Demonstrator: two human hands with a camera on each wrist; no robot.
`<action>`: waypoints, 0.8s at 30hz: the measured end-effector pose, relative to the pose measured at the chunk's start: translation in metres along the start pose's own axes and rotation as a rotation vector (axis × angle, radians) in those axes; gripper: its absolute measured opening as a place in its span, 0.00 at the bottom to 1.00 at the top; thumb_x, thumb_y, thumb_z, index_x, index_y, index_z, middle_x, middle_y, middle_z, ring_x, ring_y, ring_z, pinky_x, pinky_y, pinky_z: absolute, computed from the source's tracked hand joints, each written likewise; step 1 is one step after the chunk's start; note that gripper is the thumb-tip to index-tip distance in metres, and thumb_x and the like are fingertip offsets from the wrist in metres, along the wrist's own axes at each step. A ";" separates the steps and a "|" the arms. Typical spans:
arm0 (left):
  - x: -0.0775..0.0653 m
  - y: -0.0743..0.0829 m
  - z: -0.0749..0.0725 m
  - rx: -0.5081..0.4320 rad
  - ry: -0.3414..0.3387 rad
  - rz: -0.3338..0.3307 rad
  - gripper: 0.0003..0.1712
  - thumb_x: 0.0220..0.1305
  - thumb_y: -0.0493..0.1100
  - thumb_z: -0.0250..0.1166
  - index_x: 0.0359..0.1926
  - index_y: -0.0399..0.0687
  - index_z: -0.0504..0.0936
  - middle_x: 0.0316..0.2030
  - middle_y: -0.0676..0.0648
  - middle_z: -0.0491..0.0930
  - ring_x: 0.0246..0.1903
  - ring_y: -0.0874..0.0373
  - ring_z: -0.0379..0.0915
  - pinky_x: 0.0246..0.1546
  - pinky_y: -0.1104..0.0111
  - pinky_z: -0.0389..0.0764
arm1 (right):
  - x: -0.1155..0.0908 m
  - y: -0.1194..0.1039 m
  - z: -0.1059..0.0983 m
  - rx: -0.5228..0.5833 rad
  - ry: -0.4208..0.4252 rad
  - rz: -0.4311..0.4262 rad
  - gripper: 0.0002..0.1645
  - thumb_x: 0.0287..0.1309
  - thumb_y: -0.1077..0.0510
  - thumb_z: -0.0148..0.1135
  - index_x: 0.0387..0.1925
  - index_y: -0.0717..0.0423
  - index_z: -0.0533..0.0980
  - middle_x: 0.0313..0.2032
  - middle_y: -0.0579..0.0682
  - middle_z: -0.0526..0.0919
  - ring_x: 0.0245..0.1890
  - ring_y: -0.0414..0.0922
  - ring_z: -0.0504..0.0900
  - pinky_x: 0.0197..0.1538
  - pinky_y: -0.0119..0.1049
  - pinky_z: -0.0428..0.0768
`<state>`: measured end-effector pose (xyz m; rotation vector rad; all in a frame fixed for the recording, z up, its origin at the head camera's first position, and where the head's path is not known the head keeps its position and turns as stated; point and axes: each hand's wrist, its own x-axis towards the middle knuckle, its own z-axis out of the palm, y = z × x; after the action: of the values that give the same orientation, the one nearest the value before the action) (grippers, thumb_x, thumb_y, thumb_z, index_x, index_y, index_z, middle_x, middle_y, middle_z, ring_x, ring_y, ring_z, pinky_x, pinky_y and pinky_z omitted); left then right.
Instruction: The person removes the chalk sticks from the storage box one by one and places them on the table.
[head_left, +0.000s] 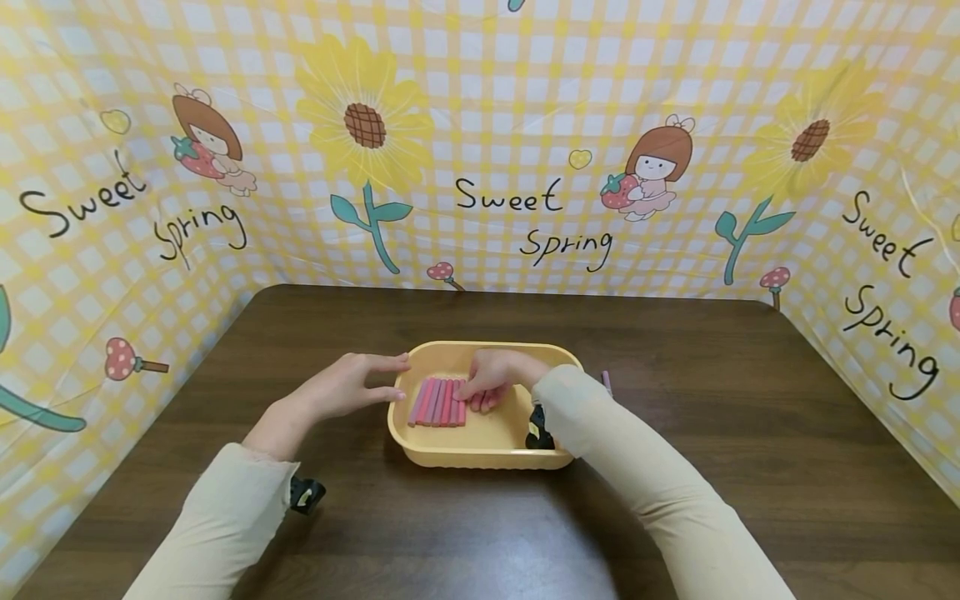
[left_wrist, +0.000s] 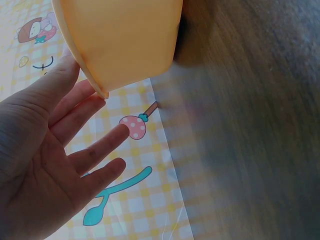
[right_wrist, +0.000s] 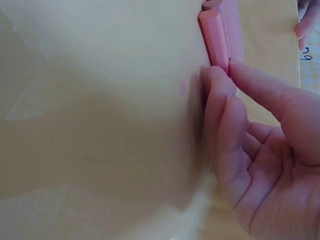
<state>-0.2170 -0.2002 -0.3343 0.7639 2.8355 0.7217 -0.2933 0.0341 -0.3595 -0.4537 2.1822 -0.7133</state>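
Observation:
A yellow plastic basin (head_left: 480, 457) stands on the table, with a row of pink and mauve sticks (head_left: 437, 404) lying side by side on its floor at the left. My left hand (head_left: 341, 386) is at the basin's left rim. In the left wrist view its thumb and nearer fingertips touch the rim, while the other fingers are spread and fairly straight. Reaching into the basin, my right hand (head_left: 495, 377) is at the right end of the row. Its thumb and index finger pinch the end of a pink stick (right_wrist: 215, 37); the remaining fingers are curled.
A thin lilac stick (head_left: 607, 382) shows on the dark wooden table (head_left: 720, 400) beyond the right sleeve, partly hidden by it. Checked cloth (head_left: 480, 108) with printed flowers surrounds the table's back and sides. Each wrist carries a small black device (head_left: 306, 495).

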 end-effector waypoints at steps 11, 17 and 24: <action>0.000 0.001 0.000 -0.004 -0.005 -0.007 0.28 0.59 0.46 0.64 0.59 0.40 0.73 0.63 0.40 0.68 0.63 0.42 0.64 0.62 0.49 0.67 | -0.001 0.001 -0.003 0.031 -0.041 0.013 0.18 0.62 0.56 0.58 0.16 0.57 0.76 0.14 0.45 0.78 0.12 0.34 0.74 0.20 0.21 0.75; 0.001 0.001 0.000 0.000 -0.003 -0.007 0.28 0.59 0.46 0.64 0.59 0.40 0.74 0.63 0.40 0.68 0.63 0.42 0.64 0.62 0.49 0.67 | -0.005 0.002 -0.006 0.071 -0.054 -0.001 0.16 0.61 0.57 0.57 0.19 0.58 0.77 0.15 0.45 0.79 0.14 0.34 0.75 0.21 0.22 0.76; 0.000 0.002 -0.001 -0.001 -0.005 -0.013 0.28 0.60 0.45 0.64 0.59 0.40 0.74 0.63 0.41 0.68 0.63 0.42 0.64 0.63 0.49 0.67 | -0.013 0.005 -0.014 0.096 -0.048 -0.029 0.12 0.61 0.58 0.56 0.24 0.59 0.78 0.18 0.46 0.83 0.18 0.35 0.79 0.23 0.23 0.77</action>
<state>-0.2162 -0.1996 -0.3329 0.7450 2.8331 0.7187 -0.2962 0.0500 -0.3477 -0.4484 2.0903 -0.8114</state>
